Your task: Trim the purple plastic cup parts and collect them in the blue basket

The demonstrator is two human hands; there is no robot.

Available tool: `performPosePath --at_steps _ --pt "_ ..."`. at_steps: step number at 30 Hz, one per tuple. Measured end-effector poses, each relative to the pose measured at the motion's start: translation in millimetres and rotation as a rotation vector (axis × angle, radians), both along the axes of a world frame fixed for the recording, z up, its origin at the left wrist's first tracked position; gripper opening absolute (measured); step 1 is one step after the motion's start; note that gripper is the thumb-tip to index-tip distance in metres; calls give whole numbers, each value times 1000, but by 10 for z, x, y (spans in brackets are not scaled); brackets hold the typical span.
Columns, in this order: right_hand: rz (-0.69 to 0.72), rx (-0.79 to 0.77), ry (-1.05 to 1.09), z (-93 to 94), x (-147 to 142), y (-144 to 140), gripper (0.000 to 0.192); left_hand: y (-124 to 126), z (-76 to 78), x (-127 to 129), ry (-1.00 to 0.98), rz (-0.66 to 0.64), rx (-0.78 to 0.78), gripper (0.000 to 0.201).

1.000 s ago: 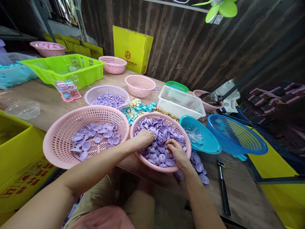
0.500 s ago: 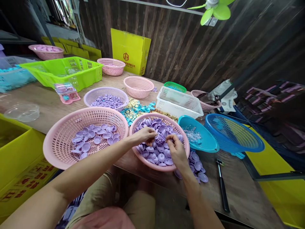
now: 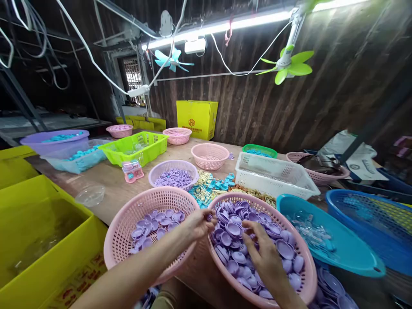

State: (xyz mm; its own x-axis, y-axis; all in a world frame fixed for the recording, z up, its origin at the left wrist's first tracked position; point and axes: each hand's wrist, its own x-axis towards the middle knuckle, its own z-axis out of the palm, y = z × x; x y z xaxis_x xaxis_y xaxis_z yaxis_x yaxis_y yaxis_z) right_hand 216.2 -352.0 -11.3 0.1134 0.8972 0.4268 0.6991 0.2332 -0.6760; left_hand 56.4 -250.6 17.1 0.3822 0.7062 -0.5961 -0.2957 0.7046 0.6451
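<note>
The left hand (image 3: pixel 198 223) is pinching one purple cap (image 3: pixel 210 218) at the basket rim (image 3: pixel 210 205) while the right hand (image 3: pixel 264 253), fingers loosely curled and holding nothing clearly visible, is raking the purple caps (image 3: pixel 234 229).

We cannot tell what the left hand (image 3: pixel 197 224) pinches, because its fingers (image 3: pixel 206 219) curl over the thing at the basket rim. The right hand (image 3: pixel 264 253) covers several purple caps (image 3: pixel 233 229), and the palm side is hidden from us. The full pink basket (image 3: pixel 305 274) is cut by the bottom edge, also the loose caps on the desk (image 3: pixel 331 289) at the corner. The clear pieces in the teal bowl (image 3: pixel 347 257) are too blurred to name. The blue basket (image 3: pixel 370 219) leaves the picture at right.
</note>
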Motion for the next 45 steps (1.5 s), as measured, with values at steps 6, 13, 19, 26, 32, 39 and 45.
performPosePath --at_steps 6,13,19,26,32,39,45 --pt "-25 -217 -76 -208 283 -52 13 948 382 -650 240 316 215 17" --pt "143 -463 -255 -280 218 -152 31 931 197 -587 503 229 518 46" --pt "188 -493 -293 -214 77 -79 34 106 -79 -81 673 -673 1228 19" --pt "-73 -432 296 -225 259 -136 16 -212 -231 236 1178 -1076 1601 18" --pt "-123 -485 1079 -121 406 -252 30 -167 -220 282 1270 -1156 1596 15" --pt "-30 -560 1267 -48 408 -230 14 93 -144 110 779 -839 1212 18" --pt "100 -546 1073 -27 342 -41 22 131 -33 54 214 -413 497 9"
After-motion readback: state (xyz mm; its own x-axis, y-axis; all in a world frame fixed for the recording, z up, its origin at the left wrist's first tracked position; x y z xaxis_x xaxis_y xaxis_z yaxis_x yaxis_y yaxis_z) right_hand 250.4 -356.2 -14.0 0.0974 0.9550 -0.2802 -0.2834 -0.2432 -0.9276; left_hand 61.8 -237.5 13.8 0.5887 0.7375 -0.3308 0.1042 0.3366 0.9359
